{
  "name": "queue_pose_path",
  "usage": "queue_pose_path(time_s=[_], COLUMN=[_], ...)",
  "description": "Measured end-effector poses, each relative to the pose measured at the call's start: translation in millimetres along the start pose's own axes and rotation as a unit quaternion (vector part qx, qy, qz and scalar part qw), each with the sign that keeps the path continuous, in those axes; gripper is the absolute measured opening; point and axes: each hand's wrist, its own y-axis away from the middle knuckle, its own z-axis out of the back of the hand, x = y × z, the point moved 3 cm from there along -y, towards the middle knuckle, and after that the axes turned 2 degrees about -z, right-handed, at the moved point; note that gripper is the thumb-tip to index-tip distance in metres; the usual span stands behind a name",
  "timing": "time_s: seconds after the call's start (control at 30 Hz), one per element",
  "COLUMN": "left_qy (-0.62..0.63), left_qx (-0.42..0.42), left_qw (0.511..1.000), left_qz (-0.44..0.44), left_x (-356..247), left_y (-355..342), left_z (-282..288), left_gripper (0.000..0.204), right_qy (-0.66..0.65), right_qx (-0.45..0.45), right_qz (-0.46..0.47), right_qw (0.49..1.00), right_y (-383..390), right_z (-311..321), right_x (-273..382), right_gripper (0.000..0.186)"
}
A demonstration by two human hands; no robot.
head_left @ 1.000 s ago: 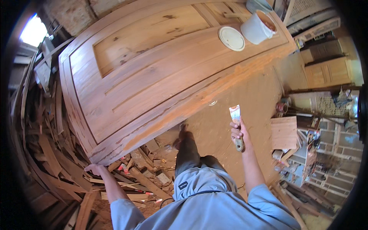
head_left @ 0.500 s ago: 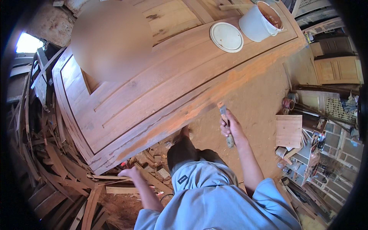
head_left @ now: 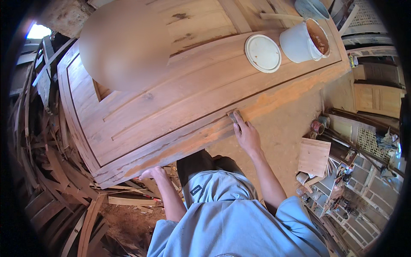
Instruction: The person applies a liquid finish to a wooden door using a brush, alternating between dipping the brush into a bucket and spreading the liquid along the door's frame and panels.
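A large wooden door panel (head_left: 171,115) with carved grooves lies before me, orange filler (head_left: 192,143) smeared along its near edge. My right hand (head_left: 248,138) grips a putty knife (head_left: 234,116), its working end against that edge near the middle; the hand hides most of the handle. At the near left corner, my left hand (head_left: 154,172) rests by the panel's edge, fingers out, holding nothing that I can see. A white bucket (head_left: 295,43) of orange-brown filler leans on the panel at the far right. Beside it lies a round white lid (head_left: 263,53).
A grey-blue container (head_left: 312,7) and a wooden stick (head_left: 280,16) are behind the bucket. Wood offcuts (head_left: 64,175) heap up at left. A square board (head_left: 314,156) and a cluttered rack (head_left: 342,188) stand at right. A blurred patch covers part of the panel.
My right hand has swung left and forward, bringing the putty knife from above the floor onto the panel's edge. My left hand has moved up to that edge. The view has shifted slightly.
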Motion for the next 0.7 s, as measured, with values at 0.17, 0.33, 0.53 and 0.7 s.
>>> queue_pose_path(time_s=[0.17,0.33,0.53,0.7], left_qy=[-0.002,0.0,0.003,0.009], left_qx=[-0.002,-0.005,0.0,-0.005], left_qw=[1.0,1.0,1.0,1.0], left_qz=[-0.008,-0.01,-0.013,-0.01], left_x=[-2.3,-5.5,-4.7,-6.1], left_y=[-0.8,1.3,5.6,7.1], left_z=[-1.2,0.0,-5.9,-6.9], left_gripper=[0.08,0.08,0.079,0.079], right_qy=[0.016,0.009,-0.027,-0.017], right_qx=[0.034,0.069,-0.021,0.014], right_qz=[-0.037,-0.039,0.002,0.02], right_qw=[0.999,0.997,0.999,1.0], right_y=[0.8,0.4,12.0,11.9], right_z=[0.7,6.9,-25.1,-14.7], right_x=[14.8,18.3,12.3,17.0], right_gripper=[0.047,0.047,0.047,0.049])
